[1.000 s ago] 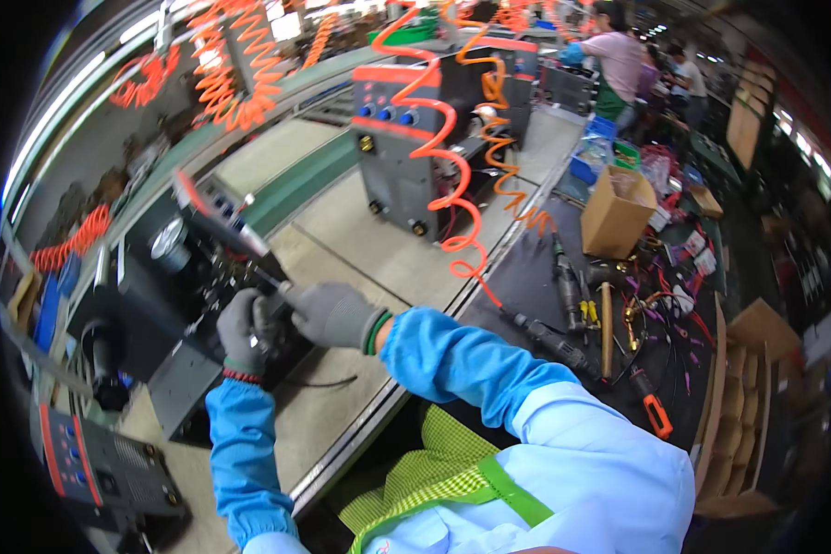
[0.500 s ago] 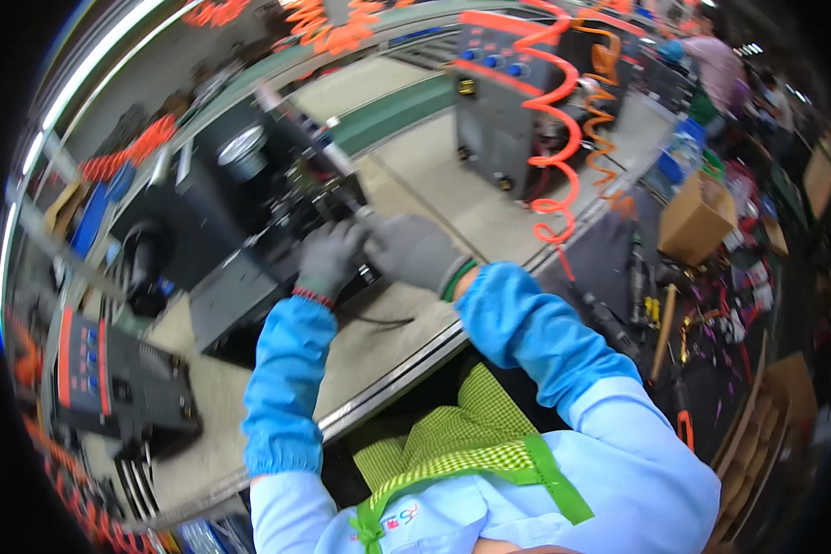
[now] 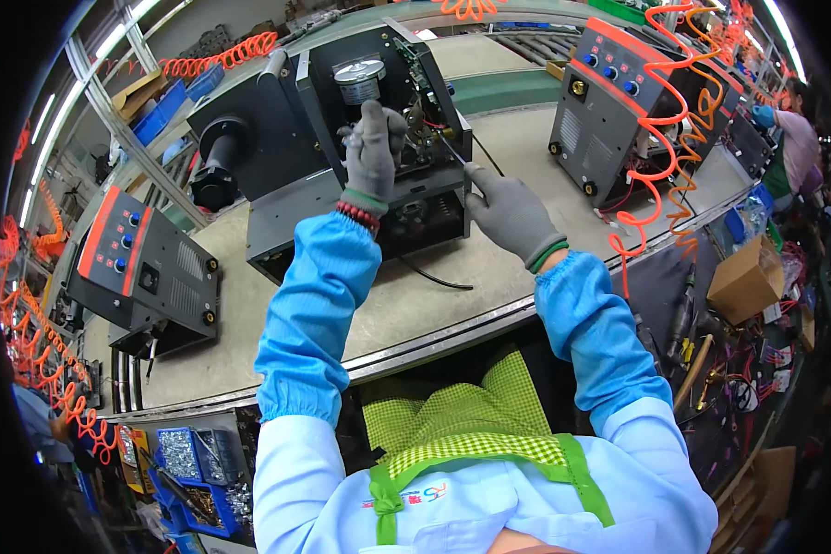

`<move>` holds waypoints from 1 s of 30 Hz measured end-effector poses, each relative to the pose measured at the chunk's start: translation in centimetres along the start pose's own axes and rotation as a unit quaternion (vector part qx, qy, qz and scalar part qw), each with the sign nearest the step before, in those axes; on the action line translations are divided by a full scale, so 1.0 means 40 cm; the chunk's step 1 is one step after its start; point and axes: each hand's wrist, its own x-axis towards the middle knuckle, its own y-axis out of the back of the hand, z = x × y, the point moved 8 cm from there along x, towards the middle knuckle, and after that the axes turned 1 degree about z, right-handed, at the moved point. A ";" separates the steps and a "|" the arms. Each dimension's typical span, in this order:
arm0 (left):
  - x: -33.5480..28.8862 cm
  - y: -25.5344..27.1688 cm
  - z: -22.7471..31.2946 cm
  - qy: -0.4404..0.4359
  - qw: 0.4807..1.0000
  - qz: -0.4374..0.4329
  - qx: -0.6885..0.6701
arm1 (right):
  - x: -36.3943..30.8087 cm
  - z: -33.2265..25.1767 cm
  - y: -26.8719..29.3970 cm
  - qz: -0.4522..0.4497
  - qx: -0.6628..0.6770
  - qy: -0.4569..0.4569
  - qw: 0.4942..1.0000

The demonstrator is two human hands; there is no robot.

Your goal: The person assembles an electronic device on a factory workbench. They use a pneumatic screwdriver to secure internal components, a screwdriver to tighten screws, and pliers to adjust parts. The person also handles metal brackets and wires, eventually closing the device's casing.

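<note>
While our grey-gloved right hand (image 3: 515,214) pinches a slim metal rod (image 3: 453,152), steadiness helps.
Our grey-gloved left hand (image 3: 373,152) bunches, its hold unclear, by the open, boxy black metal machine (image 3: 423,144).

Open dark machine (image 3: 309,198) — slim tool (image 3: 454,152)

Coiled orange hose (image 3: 257,46) and blue bin (image 3: 160,113) upper left, cardboard box (image 3: 744,288) at right

Head-worn fisheye view, close above the workbench (image 3: 415,316), facing down
</note>
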 end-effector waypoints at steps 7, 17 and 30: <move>0.059 -0.017 -0.040 0.017 0.998 -0.056 0.008 | -0.002 0.002 -0.002 0.010 0.011 0.019 1.000; -0.079 -0.123 -0.005 -0.287 0.887 -0.150 0.330 | 0.001 0.003 -0.005 -0.003 0.024 0.026 0.999; -0.145 -0.192 -0.137 -0.320 0.709 -0.225 0.587 | 0.008 0.011 0.010 0.006 0.065 0.032 0.997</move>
